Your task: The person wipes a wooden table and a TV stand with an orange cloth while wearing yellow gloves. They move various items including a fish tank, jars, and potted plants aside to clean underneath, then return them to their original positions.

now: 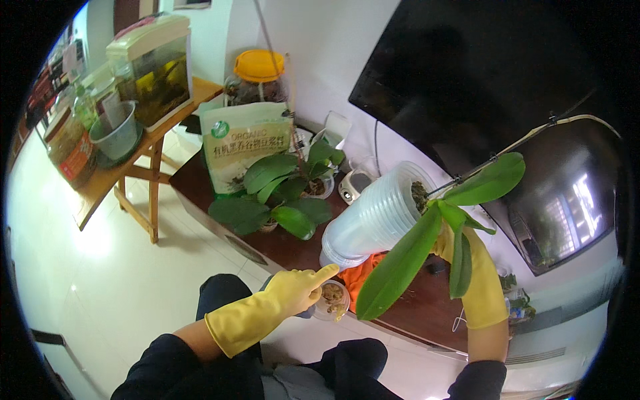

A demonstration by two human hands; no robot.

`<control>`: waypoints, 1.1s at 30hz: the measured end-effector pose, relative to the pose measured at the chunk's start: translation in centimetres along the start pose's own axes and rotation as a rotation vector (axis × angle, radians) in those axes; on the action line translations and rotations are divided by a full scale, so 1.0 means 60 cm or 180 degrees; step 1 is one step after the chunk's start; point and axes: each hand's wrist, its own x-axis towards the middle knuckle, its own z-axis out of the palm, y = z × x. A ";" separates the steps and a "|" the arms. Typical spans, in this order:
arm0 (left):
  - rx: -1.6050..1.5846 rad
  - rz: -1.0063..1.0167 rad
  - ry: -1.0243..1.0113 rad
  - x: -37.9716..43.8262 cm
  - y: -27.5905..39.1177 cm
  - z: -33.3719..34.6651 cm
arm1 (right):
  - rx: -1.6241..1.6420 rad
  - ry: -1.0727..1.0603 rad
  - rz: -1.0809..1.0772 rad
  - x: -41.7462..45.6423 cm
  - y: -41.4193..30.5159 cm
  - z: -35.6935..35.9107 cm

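Observation:
My left hand point(295, 292), in a yellow rubber glove, holds nothing visible. Its index finger points toward the foot of a tall stack of clear plastic cups point(367, 220). Beside that hand a clear tub point(331, 298) contains brownish plant matter. My right hand point(450, 245), gloved too, grips an orchid point(447, 212) near its base, though leaves hide most of the fingers. Brown moss point(419, 196) at the plant's base shows by the stack's upper rim. The orchid's long stem is clipped to a thin stake and reaches up right across the television.
A dark wooden cabinet point(400, 307) bears an orange cloth point(357, 280), leafy potted plants point(287, 192) and a printed pouch point(247, 145). Behind the plants stands a yellow-lidded jar point(259, 67). The television point(480, 95) rises close behind the orchid. Left, a wooden table point(145, 145) carries a fish tank point(155, 75).

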 end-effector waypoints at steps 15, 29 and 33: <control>-0.0514 -0.0417 -0.0316 -0.019 -0.032 0.037 | -0.1056 0.0658 0.0494 0.021 -0.019 0.034; -0.0556 -0.0670 -0.0649 0.001 -0.030 0.022 | -0.4107 0.0769 -0.1849 -0.008 -0.060 0.027; -0.0564 -0.0667 -0.0519 -0.011 -0.032 0.009 | -0.2694 0.0338 -0.1619 -0.018 -0.085 -0.028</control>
